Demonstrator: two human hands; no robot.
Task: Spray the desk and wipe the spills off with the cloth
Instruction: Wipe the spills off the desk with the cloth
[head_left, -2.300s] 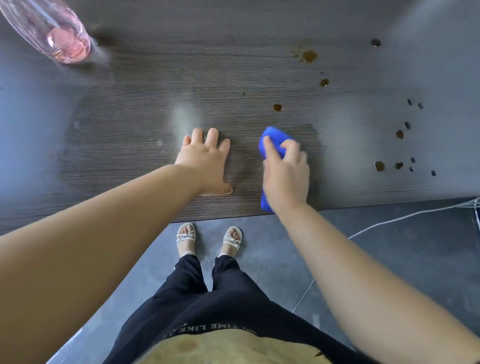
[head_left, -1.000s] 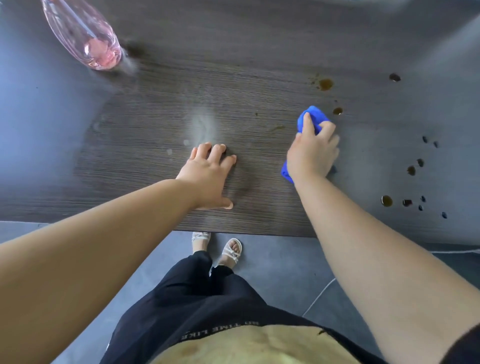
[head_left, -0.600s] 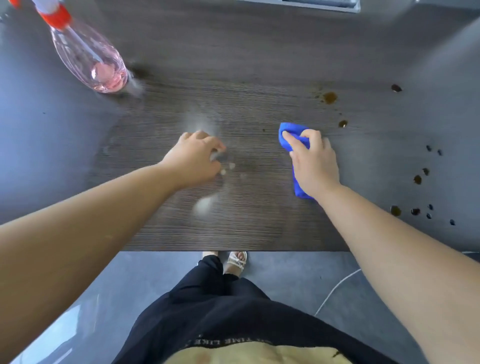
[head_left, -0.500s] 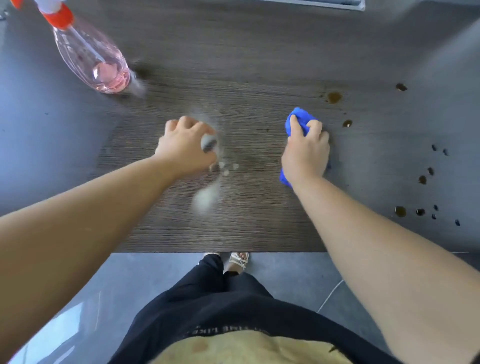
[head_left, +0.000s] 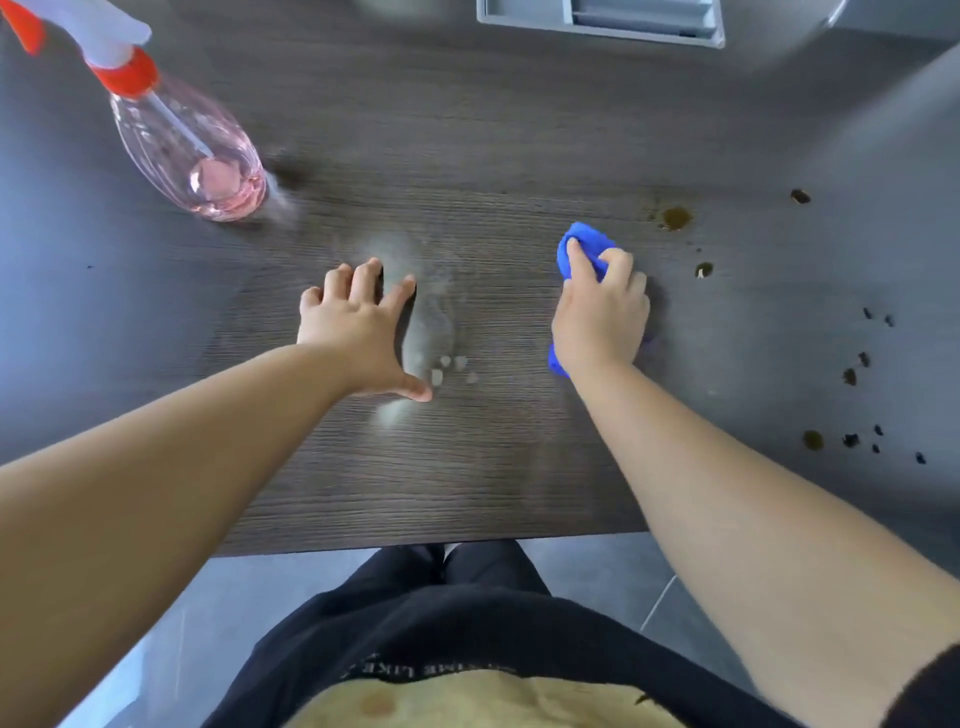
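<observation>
Hands first: through the head camera I see the left hand (head_left: 358, 327) lying flat on the dark wood-grain desk (head_left: 493, 467). Its fingers are straight and spread, its thumb stretches toward the near edge, and it holds nothing. The right hand (head_left: 600, 317) is curled over a blue cloth (head_left: 584, 244), gripping it and pressing it onto the wood. The cloth's bunched end shows past the fingertips and a corner shows beside the wrist. Both bare forearms reach in from the bottom corners.

A pale misty patch (head_left: 431, 322) lies just beside the left hand, with a few small pale flecks near the thumb. A large brown drop (head_left: 675, 218) sits beyond and to the right of the cloth, apart from it. A scatter of dark drops (head_left: 813, 440) lies well apart to the right. A clear spray bottle (head_left: 192, 156) with pink liquid, a red collar and a white trigger stands at far left. A grey recessed tray (head_left: 597, 21) sits at the desk's far edge. Grey floor tiles (head_left: 597, 566) and black trousers (head_left: 441, 623) show below the near edge.
</observation>
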